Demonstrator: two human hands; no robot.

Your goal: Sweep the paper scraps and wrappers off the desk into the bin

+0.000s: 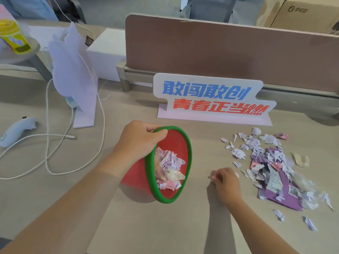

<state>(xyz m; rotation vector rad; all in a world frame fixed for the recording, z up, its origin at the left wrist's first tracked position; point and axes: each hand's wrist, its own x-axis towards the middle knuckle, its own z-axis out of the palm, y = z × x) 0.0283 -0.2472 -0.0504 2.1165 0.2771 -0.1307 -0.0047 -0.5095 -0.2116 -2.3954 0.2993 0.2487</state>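
Head view: I see a pale bench with a pink divider behind; left hand grips the rim of the tipped bin, right hand pinches a paper scrap

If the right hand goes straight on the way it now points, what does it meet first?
Most likely the green rim of the red bin, which the left hand holds tilted toward it. The right hand pinches a paper scrap; only bare desk seems to lie between.
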